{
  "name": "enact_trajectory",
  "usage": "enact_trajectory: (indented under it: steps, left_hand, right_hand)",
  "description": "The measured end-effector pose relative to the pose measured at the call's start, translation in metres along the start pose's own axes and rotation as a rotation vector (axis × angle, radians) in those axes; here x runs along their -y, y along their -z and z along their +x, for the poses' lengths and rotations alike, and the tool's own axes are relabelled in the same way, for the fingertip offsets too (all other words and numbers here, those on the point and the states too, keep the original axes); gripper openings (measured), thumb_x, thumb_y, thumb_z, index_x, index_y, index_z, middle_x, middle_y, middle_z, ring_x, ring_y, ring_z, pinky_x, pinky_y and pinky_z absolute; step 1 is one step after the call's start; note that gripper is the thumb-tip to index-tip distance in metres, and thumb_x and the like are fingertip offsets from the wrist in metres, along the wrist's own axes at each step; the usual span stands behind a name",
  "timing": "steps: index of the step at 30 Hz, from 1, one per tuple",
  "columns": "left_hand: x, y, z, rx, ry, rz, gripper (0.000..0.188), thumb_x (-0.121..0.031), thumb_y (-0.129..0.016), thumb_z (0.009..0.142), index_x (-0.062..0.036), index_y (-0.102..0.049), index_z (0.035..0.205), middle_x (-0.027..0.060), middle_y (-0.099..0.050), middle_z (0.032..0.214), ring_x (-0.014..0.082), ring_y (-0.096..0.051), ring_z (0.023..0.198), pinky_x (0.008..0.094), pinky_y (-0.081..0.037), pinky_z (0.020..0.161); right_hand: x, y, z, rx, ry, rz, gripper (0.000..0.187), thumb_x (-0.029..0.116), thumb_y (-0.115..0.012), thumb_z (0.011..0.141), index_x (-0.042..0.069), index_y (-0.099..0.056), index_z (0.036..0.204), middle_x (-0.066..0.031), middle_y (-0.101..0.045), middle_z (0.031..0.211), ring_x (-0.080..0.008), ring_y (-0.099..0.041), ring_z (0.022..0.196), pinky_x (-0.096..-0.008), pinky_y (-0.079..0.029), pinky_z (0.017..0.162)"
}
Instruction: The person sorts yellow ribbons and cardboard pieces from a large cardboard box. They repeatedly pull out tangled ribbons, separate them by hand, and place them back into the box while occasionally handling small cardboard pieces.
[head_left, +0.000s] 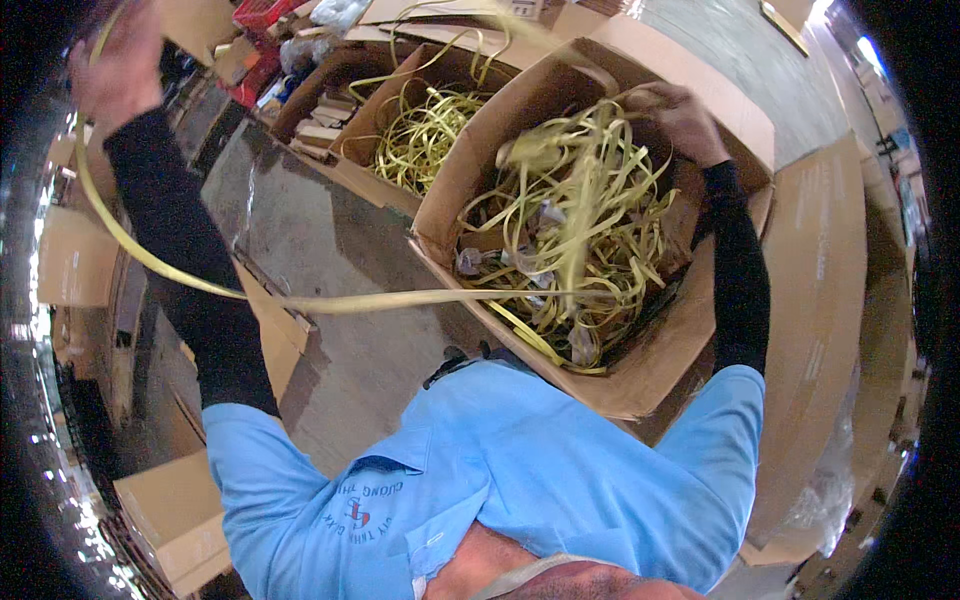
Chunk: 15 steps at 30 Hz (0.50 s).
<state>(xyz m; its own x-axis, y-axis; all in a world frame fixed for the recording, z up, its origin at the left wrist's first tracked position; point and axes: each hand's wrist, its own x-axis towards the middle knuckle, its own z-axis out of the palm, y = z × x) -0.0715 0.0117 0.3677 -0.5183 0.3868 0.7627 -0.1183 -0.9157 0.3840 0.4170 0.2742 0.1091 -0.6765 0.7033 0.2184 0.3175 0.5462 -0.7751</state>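
Observation:
My left hand (118, 70) is raised at the far upper left, blurred, and closed on a yellow packing strap (160, 265). From that hand the strap loops down and runs rightward across to the large cardboard box (450, 190). Inside this open box lies a tangled heap of yellow straps (625, 220) with bits of clear plastic among them. At the box's far right side, my right hand (682, 120) is closed on the upper part of the heap, where the straps are smeared by motion. Its fingertips are partly hidden.
Beside the large box stands a smaller carton (385, 150) with more curled yellow straps (428, 135). Cardboard pieces (325, 120) fill the compartment to its left. A red crate (262, 14) is farther back. Tall cardboard sheets (815, 330) lean at the right, and another carton (180, 515) sits at lower left.

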Motion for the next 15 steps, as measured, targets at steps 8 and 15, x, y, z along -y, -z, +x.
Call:
enact_trajectory:
  steps: [8, 15]
  left_hand:
    - [-0.144, 0.286, 0.036, -0.46, -0.055, 0.514, 0.039, -0.041, -0.047, 0.101, -0.0048, -0.053, 0.115, 0.0108, -0.065, 0.103, 0.0236, -0.063, 0.095, 0.0472, -0.051, 0.092]
    - [-0.245, 0.451, -0.027, -0.598, 0.067, 0.879, 0.048, -0.045, -0.043, 0.102, -0.0045, -0.051, 0.127, 0.0129, -0.065, 0.107, 0.0271, -0.062, 0.098, 0.0579, -0.049, 0.097]
  right_hand:
    - [0.037, 0.242, -0.048, -0.852, 0.063, -0.329, 0.034, 0.033, -0.05, 0.101, 0.011, -0.072, 0.111, 0.0031, -0.062, 0.073, -0.0053, -0.049, 0.059, -0.0235, -0.039, 0.052]
    - [0.113, 0.267, -0.064, -0.849, 0.108, -0.056, 0.038, 0.04, -0.053, 0.099, 0.008, -0.068, 0.113, 0.0022, -0.062, 0.07, -0.0086, -0.053, 0.059, -0.0234, -0.043, 0.052]
